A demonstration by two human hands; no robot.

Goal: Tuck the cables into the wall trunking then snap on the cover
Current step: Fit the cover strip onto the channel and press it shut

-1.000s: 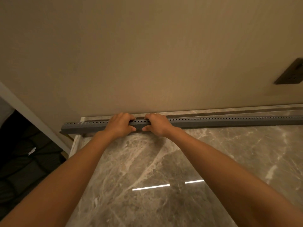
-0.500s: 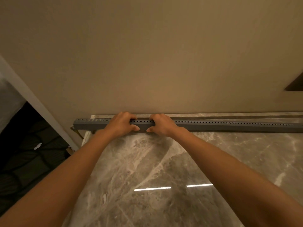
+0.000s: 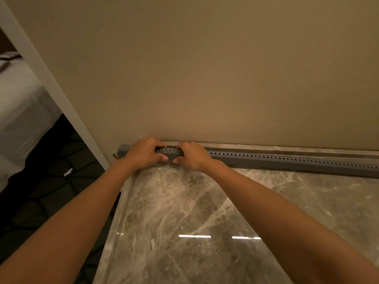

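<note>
A long grey trunking with a row of small holes along its top lies on the marble surface against the beige wall. It runs from the left corner out past the right edge. My left hand grips it near its left end, fingers curled over the top and thumb on the front face. My right hand grips it the same way just to the right, thumbs almost touching. No cables show; I cannot tell the cover from the base.
The marble surface ends at a left edge, with a dark patterned floor below. A white wall corner post slants down to the trunking's left end. White bedding lies far left. A small brass piece sits by the trunking's end.
The view has swung left, so the trunking and both hands sit further right and the dark wall plate has left the frame. Both hands keep the same grip side by side.
</note>
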